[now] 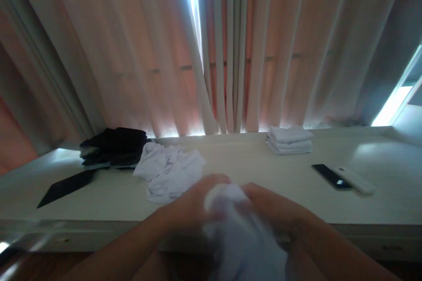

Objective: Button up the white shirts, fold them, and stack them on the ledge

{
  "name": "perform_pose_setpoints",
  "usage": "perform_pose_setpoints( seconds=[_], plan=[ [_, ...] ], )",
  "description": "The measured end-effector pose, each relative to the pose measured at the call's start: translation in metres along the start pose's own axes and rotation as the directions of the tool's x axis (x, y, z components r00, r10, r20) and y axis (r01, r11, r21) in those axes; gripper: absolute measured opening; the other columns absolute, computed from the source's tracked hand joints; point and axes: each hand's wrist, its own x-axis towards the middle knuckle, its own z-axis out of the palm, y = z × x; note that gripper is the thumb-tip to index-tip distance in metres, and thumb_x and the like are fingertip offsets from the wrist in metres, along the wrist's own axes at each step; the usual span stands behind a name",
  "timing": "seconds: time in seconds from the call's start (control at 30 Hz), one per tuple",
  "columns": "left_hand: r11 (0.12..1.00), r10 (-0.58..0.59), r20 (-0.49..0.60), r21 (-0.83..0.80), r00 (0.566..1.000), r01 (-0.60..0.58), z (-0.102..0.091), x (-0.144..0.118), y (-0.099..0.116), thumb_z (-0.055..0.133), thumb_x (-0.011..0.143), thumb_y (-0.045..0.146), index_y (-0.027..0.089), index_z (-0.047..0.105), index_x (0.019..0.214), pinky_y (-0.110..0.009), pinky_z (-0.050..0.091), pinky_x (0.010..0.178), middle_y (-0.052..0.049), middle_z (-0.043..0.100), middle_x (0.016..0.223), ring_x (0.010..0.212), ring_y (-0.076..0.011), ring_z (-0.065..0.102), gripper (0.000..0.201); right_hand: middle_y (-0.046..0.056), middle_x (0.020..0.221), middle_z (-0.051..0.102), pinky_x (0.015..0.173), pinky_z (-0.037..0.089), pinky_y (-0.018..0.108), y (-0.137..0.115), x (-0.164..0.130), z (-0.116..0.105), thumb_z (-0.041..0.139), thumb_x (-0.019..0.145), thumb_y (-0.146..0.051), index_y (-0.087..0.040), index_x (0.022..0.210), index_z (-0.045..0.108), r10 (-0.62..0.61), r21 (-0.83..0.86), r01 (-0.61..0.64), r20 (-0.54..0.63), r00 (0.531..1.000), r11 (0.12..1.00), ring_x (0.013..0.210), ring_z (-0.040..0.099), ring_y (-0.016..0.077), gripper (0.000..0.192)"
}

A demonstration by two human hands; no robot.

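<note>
Nearest us hung a blurred white cloth garment [242, 237], bunched at its top between our left hand [194, 204] and right hand [267, 206], both sets of fingers closed on the fabric just in front of the pale tabletop's [247, 171] near edge. Behind lay a crumpled white cloth pile [169, 173], a dark heap of clothing [114, 145], a flat black strip [66, 186], a stack of folded white cloths [289, 139], a black phone [331, 176], a white remote [354, 180] and pinkish curtains [132, 52]. To handle it well, we judged both grips should stay even, keeping the hanging cloth off the crumpled pile.
</note>
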Motion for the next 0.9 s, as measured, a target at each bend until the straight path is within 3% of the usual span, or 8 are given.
perform_pose_setpoints(
  seconds=[0.1, 0.23, 0.33, 0.43, 0.5, 0.63, 0.73, 0.9],
  plan=[
    [0.980, -0.143, 0.211, -0.105, 0.967, 0.168, 0.008, -0.004, 0.004, 0.055, 0.090, 0.048, 0.018, 0.072, 0.097, -0.031, 0.049, 0.077, -0.007, 0.073, 0.098, 0.087, -0.0226, 0.064, 0.035, 0.001, 0.083, 0.072, 0.069, 0.048, 0.025, -0.007, 0.002, -0.015, 0.062, 0.081, -0.024, -0.016, 0.088, 0.075, -0.035, -0.042, 0.038, 0.074, 0.997, 0.998, 0.069, 0.061, 0.0138, 0.016],
    [0.948, -0.257, 0.115, -0.162, 0.960, 0.273, 0.004, -0.002, -0.001, 0.045, 0.093, 0.048, 0.015, 0.070, 0.083, -0.028, 0.044, 0.066, -0.006, 0.071, 0.084, 0.078, -0.0213, 0.061, 0.042, 0.002, 0.084, 0.071, 0.066, 0.046, 0.026, -0.015, 0.004, -0.034, 0.059, 0.082, -0.023, -0.016, 0.089, 0.072, 0.007, -0.254, 0.015, 0.084, 0.996, 0.967, 0.071, 0.061, 0.0163, 0.016],
    [0.954, -0.264, 0.097, -0.123, 0.960, 0.275, -0.012, 0.007, 0.003, 0.044, 0.092, 0.044, 0.015, 0.069, 0.084, -0.028, 0.043, 0.065, -0.004, 0.069, 0.080, 0.073, -0.0197, 0.059, 0.039, 0.006, 0.101, 0.072, 0.079, 0.047, 0.032, -0.015, 0.005, -0.029, 0.056, 0.078, -0.016, -0.018, 0.106, 0.067, -0.054, -0.510, 0.007, -0.078, 0.995, 0.860, 0.087, 0.064, 0.0214, 0.031],
    [0.974, -0.226, 0.118, 0.059, 0.967, 0.220, -0.032, 0.019, 0.019, 0.044, 0.092, 0.042, 0.015, 0.069, 0.076, -0.029, 0.041, 0.063, -0.003, 0.066, 0.071, 0.067, -0.0183, 0.056, 0.041, 0.013, 0.118, 0.067, 0.090, 0.045, 0.038, -0.001, 0.011, -0.008, 0.054, 0.075, -0.012, -0.018, 0.126, 0.057, -0.200, -0.707, -0.096, -0.323, 0.925, 0.701, 0.102, 0.063, 0.0265, 0.052],
    [0.974, -0.188, 0.124, 0.154, 0.974, 0.168, -0.045, 0.026, 0.032, 0.046, 0.090, 0.040, 0.016, 0.070, 0.073, -0.029, 0.042, 0.066, -0.003, 0.065, 0.069, 0.069, -0.0187, 0.057, 0.038, 0.015, 0.127, 0.064, 0.095, 0.042, 0.040, 0.018, 0.020, 0.010, 0.052, 0.078, -0.012, -0.019, 0.132, 0.055, -0.272, -0.763, -0.121, -0.367, 0.890, 0.634, 0.111, 0.061, 0.0290, 0.055],
    [0.960, -0.161, 0.158, 0.256, 0.974, 0.117, -0.064, 0.029, 0.053, 0.050, 0.088, 0.036, 0.017, 0.072, 0.074, -0.031, 0.045, 0.074, -0.004, 0.067, 0.070, 0.074, -0.0203, 0.060, 0.032, 0.011, 0.114, 0.072, 0.085, 0.047, 0.037, 0.068, 0.045, 0.035, 0.049, 0.091, -0.027, -0.024, 0.124, 0.063, -0.126, -0.629, -0.118, -0.330, 0.936, 0.768, 0.100, 0.067, 0.0286, 0.035],
    [0.933, -0.182, 0.201, 0.344, 0.962, 0.105, -0.072, 0.022, 0.059, 0.049, 0.090, 0.037, 0.017, 0.072, 0.077, -0.033, 0.046, 0.079, -0.006, 0.069, 0.076, 0.077, -0.0215, 0.062, 0.033, 0.009, 0.101, 0.076, 0.077, 0.049, 0.035, 0.094, 0.057, 0.041, 0.043, 0.097, -0.040, -0.024, 0.110, 0.070, -0.069, -0.559, -0.111, -0.290, 0.954, 0.822, 0.090, 0.069, 0.0282, 0.034],
    [0.801, -0.290, 0.209, 0.587, 0.934, 0.118, -0.086, 0.008, 0.045, 0.039, 0.096, 0.037, 0.016, 0.070, 0.082, -0.035, 0.047, 0.082, -0.011, 0.072, 0.091, 0.084, -0.0240, 0.065, 0.040, 0.009, 0.092, 0.077, 0.079, 0.050, 0.034, 0.093, 0.047, 0.019, 0.038, 0.099, -0.045, -0.020, 0.092, 0.074, -0.103, -0.556, -0.034, -0.214, 0.971, 0.831, 0.086, 0.068, 0.0266, 0.044]
  ],
)
